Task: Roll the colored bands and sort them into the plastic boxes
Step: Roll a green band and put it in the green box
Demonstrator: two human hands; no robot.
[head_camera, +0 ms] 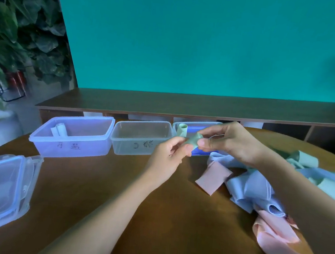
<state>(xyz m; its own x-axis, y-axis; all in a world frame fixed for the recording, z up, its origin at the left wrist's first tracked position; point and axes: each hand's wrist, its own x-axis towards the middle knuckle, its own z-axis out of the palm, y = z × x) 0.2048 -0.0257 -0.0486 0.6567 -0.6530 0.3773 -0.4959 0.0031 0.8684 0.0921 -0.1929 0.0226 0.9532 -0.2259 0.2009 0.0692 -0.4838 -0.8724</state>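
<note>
Two hands, left hand point(169, 154), right hand point(226, 142), pinching green band point(193, 141)

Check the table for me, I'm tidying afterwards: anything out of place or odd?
Mostly orderly. The three boxes stand in a row. Only the loose bands sprawl tangled at right, one pink band trailing to the table edge. Nothing looks spilled or damaged.
</note>
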